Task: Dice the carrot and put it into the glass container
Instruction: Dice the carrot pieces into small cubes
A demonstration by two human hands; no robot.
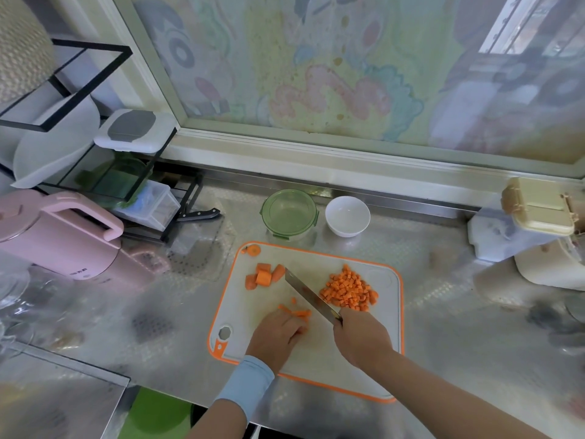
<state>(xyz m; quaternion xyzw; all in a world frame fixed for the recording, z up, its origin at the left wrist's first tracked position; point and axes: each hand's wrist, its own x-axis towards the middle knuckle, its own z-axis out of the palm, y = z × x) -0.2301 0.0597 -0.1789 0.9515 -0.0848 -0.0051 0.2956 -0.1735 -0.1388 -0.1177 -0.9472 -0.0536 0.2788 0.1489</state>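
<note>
left hand (278, 335) – fingers curled, pinning carrot strips (299, 313) mid-frame for crosscuts | right hand (361, 337) grips knife (308, 294), blade angled beside them | diced carrot (348, 291) heaped right, clear of cutting | carrot chunks (262, 277) wait left | glass container (289, 213) – just above cutting board (319, 353), no carrot visible inside

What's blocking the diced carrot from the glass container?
Nothing stands between the diced carrot and the glass container, but its green lid looks to be on, covering the opening.
</note>
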